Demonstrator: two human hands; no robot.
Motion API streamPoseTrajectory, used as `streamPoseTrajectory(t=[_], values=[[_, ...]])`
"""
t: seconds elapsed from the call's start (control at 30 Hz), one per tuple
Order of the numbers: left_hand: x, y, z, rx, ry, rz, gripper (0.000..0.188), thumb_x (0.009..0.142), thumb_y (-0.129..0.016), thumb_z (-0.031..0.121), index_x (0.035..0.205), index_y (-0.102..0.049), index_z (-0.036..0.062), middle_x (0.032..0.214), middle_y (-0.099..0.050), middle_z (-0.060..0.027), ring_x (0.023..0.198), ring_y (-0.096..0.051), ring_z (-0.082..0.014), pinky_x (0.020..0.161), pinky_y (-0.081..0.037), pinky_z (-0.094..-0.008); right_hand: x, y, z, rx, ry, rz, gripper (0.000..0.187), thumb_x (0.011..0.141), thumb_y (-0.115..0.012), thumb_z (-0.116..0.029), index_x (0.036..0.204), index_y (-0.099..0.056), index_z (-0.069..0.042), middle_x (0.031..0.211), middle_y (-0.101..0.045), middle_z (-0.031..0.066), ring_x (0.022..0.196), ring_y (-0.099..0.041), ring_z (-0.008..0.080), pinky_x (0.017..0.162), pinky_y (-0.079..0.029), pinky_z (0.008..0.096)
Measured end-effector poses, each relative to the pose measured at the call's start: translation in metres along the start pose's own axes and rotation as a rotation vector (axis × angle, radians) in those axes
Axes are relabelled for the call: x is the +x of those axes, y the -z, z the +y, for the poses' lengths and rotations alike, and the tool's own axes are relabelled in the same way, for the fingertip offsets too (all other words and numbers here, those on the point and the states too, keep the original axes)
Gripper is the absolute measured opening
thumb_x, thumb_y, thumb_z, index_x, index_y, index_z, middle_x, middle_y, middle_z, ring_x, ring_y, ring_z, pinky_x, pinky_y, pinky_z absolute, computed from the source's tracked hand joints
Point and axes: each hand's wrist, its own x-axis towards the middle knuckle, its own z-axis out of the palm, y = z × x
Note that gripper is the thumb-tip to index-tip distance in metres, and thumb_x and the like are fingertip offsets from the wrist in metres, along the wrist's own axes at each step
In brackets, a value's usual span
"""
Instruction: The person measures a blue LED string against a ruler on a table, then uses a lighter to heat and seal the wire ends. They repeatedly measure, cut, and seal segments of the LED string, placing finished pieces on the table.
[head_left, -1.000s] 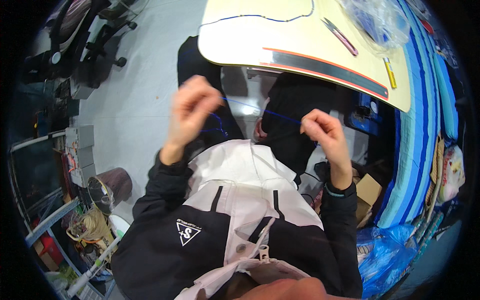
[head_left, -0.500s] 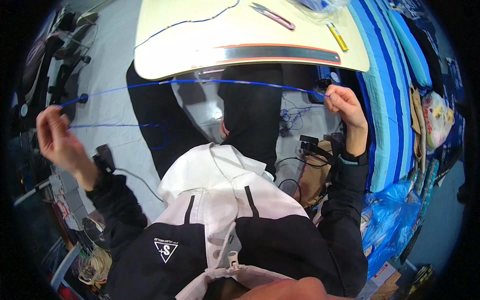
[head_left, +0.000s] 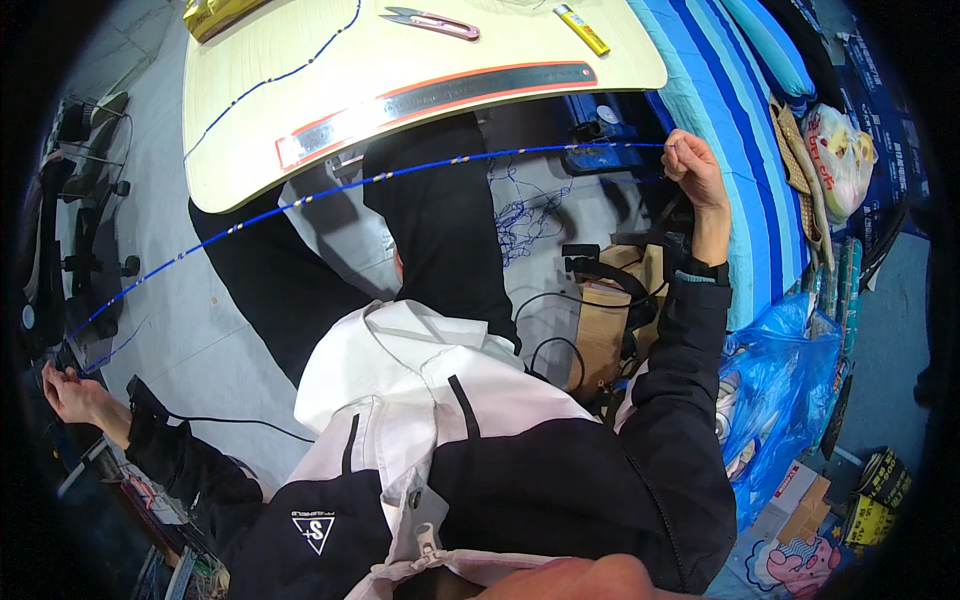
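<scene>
Stretching between the left hand [head_left: 80, 395] at nine o'clock and the right hand [head_left: 699, 170] at two, a gold-banded blue cord [head_left: 380, 177] is pinched in the fingers of both. At twelve, a steel ruler [head_left: 440, 98] lies along the near edge of the table [head_left: 630, 62], with pink-handled thread snips [head_left: 445, 25] beyond it and a yellow lighter [head_left: 583, 30] toward one o'clock.

Smooth-looking cord [head_left: 420, 168], glossy metal ruler [head_left: 440, 97], smooth tabletop [head_left: 330, 92], matt cloth trousers [head_left: 450, 230], crinkled shiny plastic bag [head_left: 790, 370].
</scene>
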Motion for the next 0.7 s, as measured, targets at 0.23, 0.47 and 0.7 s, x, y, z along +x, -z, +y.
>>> streamPoseTrajectory(t=[0.23, 0.47, 0.7], values=[[0.039, 0.033, -0.038, 0.065, 0.002, 0.283, 0.013, 0.073, -0.073, 0.003, 0.074, -0.061, -0.002, 0.072, -0.064, -0.01, 0.049, -0.051, -0.0156, 0.042, -0.04, -0.0295, -0.019, 0.04, 0.016, -0.05, -0.122, 0.128, 0.023, 0.093, -0.051, -0.028, 0.082, -0.052, -0.007, 0.066, -0.043, -0.0054, 0.052, -0.03, 0.0015, 0.046, -0.023, 0.0174], [-0.035, -0.024, 0.067, -0.152, 0.06, -0.285, 0.016, 0.087, -0.054, 0.001, 0.101, -0.062, 0.001, 0.103, -0.063, -0.0126, 0.08, -0.059, -0.0165, 0.064, -0.047, -0.0228, 0.018, -0.024, 0.033, -0.913, -0.53, -0.235, 0.024, 0.088, -0.06, -0.024, 0.086, -0.065, 0.0, 0.074, -0.062, 0.0035, 0.074, -0.055, 0.0119, 0.071, -0.046, 0.0281], [-0.176, -0.131, 0.192, 0.157, -0.269, -1.175, 0.004, 0.073, -0.061, -0.003, 0.073, -0.062, 0.0004, 0.067, -0.052, -0.0035, 0.056, -0.043, -0.0107, 0.049, -0.031, -0.0229, 0.072, -0.263, -0.004, -0.45, 0.293, -0.231, 0.025, 0.083, -0.059, -0.006, 0.108, -0.061, -0.001, 0.101, -0.063, 0.0122, 0.089, -0.062, 0.0197, 0.078, -0.048, 0.0265]])
